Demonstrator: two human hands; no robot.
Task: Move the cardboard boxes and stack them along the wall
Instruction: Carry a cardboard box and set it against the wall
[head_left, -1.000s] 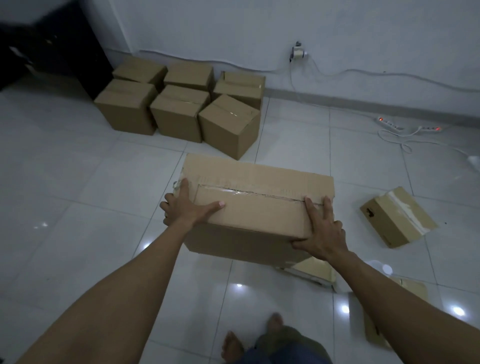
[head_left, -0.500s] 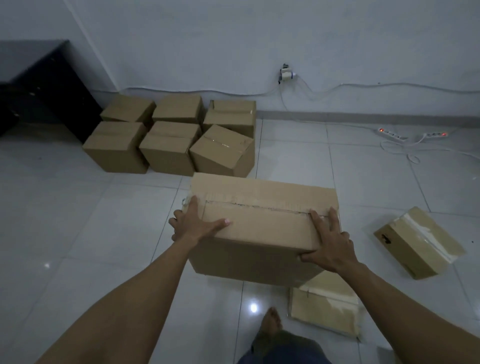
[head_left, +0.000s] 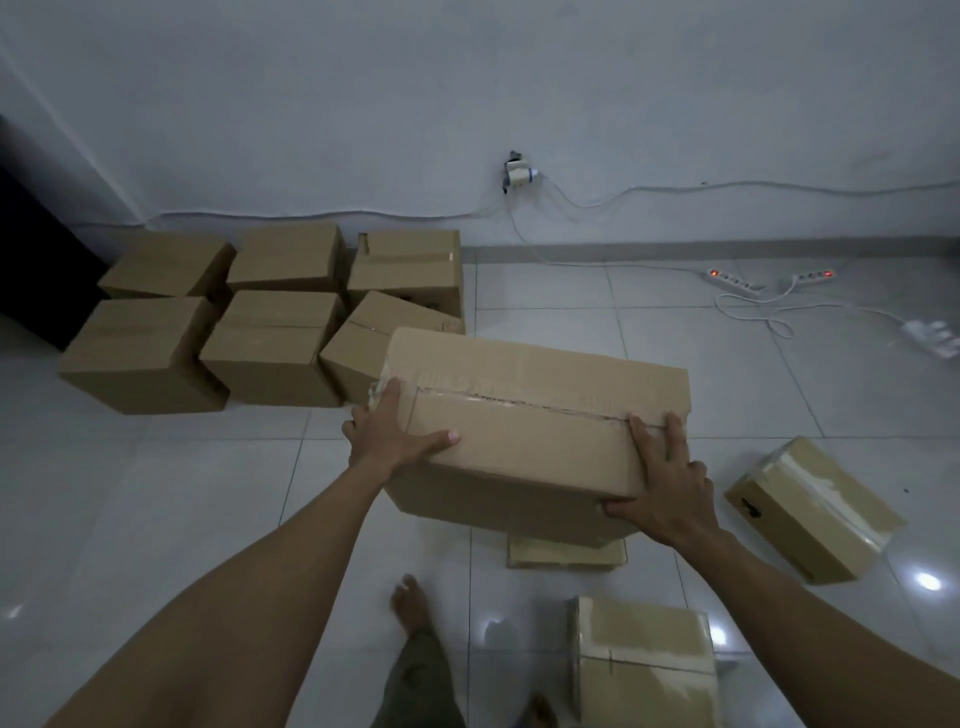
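- Head view: a large brown taped cardboard box (head_left: 535, 415) is carried clear of the pale tiled floor (head_left: 156, 519), in front of the person.
- The left hand (head_left: 387, 434) clasps its near left corner, thumb across the top; the right hand (head_left: 662, 486) clamps the near right corner, thumb underneath. Opposite corners probably keep the load level.
- Six brown cardboard boxes (head_left: 270, 343) sit in two rows by the white wall (head_left: 467, 104), likely the destination.
- Three smaller taped cardboard boxes (head_left: 810, 509) lie scattered nearby, yet to be moved.
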